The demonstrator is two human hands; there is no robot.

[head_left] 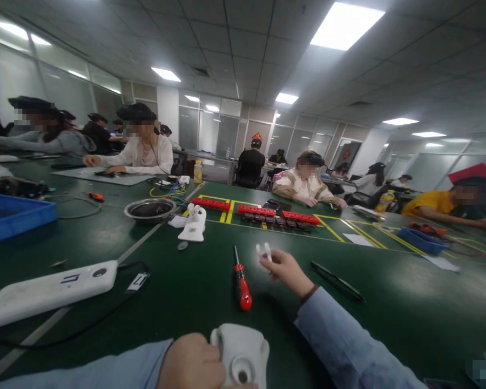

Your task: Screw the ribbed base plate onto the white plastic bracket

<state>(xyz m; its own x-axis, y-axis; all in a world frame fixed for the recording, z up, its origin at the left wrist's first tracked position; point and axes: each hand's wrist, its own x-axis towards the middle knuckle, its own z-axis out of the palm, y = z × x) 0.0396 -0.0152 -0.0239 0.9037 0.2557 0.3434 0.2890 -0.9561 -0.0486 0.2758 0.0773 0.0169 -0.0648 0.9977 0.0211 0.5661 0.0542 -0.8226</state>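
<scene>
At the bottom of the head view, my left hand [192, 363] is closed on the edge of a white plastic housing [243, 351] with a round recess and a dark hole in it. My right hand [285, 272], its fingers pinched together, holds up a small white forked plastic part [263, 250] above the table. Between the hands and a little farther off lies a red and black screwdriver [242, 286], its shaft pointing away from me. A pair of black tweezers [337, 281] lies to the right of my right hand. Farther left stands another white plastic piece [194, 224].
A metal bowl [150, 210], a blue tray [18, 216] and a white power bank [52, 292] with a black cable are on the left. Red strips [256, 210] line the table's middle. Several people sit around; a blue bin [421, 241] stands right.
</scene>
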